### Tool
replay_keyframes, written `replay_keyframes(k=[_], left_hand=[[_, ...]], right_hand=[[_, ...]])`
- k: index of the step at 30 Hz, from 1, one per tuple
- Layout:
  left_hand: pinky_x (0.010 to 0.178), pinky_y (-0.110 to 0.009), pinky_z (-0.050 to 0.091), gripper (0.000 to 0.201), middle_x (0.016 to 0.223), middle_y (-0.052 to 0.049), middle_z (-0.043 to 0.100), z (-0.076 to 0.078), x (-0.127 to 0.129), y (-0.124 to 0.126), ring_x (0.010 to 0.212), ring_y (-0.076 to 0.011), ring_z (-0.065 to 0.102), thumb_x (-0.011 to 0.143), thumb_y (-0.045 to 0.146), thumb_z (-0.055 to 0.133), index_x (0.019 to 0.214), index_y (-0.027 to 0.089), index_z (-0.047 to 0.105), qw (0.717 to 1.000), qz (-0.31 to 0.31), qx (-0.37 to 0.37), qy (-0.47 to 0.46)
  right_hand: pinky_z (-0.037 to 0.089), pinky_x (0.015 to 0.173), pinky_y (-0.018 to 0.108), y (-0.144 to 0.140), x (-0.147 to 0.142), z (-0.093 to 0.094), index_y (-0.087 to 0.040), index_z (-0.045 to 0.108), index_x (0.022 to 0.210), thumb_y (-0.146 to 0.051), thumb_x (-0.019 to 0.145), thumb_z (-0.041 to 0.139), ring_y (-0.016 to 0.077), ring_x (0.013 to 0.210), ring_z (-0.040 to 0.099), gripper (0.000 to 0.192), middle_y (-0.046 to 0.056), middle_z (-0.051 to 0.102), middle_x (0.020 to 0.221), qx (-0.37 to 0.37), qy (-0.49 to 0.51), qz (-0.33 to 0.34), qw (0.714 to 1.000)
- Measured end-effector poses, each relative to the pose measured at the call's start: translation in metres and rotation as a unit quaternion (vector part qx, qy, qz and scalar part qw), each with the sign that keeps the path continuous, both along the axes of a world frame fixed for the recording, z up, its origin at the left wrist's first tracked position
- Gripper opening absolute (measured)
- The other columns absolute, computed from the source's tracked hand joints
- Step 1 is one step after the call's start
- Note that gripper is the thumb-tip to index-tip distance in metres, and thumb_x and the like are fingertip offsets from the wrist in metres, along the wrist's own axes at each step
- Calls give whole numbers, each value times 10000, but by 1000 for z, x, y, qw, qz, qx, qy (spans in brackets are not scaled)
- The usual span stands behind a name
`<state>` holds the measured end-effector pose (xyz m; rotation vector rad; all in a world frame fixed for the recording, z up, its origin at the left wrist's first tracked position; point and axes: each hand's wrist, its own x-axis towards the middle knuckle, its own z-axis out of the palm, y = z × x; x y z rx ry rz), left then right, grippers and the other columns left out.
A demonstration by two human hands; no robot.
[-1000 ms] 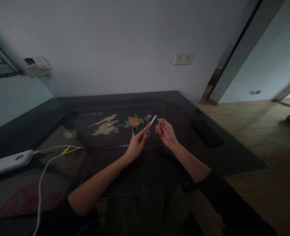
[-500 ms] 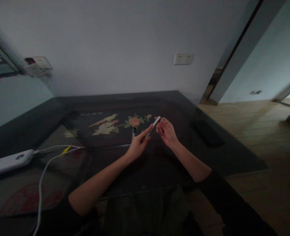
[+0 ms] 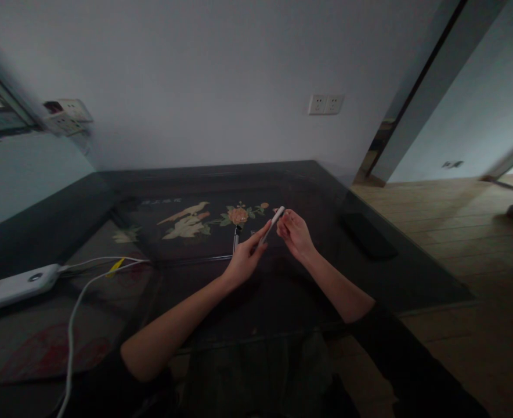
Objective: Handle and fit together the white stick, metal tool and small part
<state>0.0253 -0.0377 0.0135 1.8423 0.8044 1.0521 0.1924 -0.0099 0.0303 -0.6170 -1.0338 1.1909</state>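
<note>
My left hand (image 3: pixel 242 262) pinches the lower end of a slim white pen-like stick (image 3: pixel 273 223) and holds it slanted up to the right above the dark table (image 3: pixel 204 302). My right hand (image 3: pixel 295 233) meets the stick's upper tip with its fingertips closed around it; whether a small cap sits in those fingers is hidden. Just left of my left hand a thin dark rod (image 3: pixel 236 237) lies on the table top.
A white power bank (image 3: pixel 15 285) with white cables (image 3: pixel 76 313) lies at the left. A dark flat object (image 3: pixel 367 235) rests near the table's right edge. A bird-and-flower inlay (image 3: pixel 195 220) decorates the table. Wall sockets (image 3: pixel 325 104) sit behind; wooden floor lies to the right.
My right hand moved to the stick's tip, and the small greenish piece it held apart from the stick a second ago is no longer visible. The stick shifted slightly right.
</note>
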Motion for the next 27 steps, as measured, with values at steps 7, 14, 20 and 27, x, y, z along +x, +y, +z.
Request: replay_keyframes(k=[7, 14, 20, 27], left_hand=[[1004, -376, 473, 562, 1367, -104, 601, 5, 0, 2, 1232, -244, 562, 931, 213, 511, 1484, 206, 410, 1000, 7, -6, -10], [921, -350, 516, 553, 1357, -107, 606, 4, -3, 5, 1116, -224, 615, 931, 220, 532, 1474, 237, 426, 999, 28, 6, -29], [980, -375, 488, 561, 1438, -89, 540, 1, 0, 1, 1160, -225, 597, 943, 233, 501, 1493, 227, 391, 1000, 6, 11, 3], [970, -352, 482, 566, 1264, -87, 668, 5, -1, 2, 1086, -208, 627, 942, 250, 502, 1495, 208, 389, 1000, 2, 13, 0]], right_hand=[[199, 434, 261, -1, 0, 0, -216, 574, 841, -523, 761, 737, 65, 407, 237, 357, -115, 363, 455, 5, -5, 7, 1000], [169, 437, 261, -4, -1, 2, -215, 562, 809, -530, 757, 740, 59, 404, 229, 366, -109, 394, 454, 1, -1, 21, 1000], [190, 425, 261, -1, -1, 1, -211, 576, 821, -562, 730, 743, 61, 407, 245, 399, -110, 368, 465, -4, -10, -5, 1000], [210, 427, 257, -2, -2, 1, -212, 576, 815, -554, 754, 727, 60, 404, 251, 379, -109, 372, 457, 1, -9, -2, 1000]])
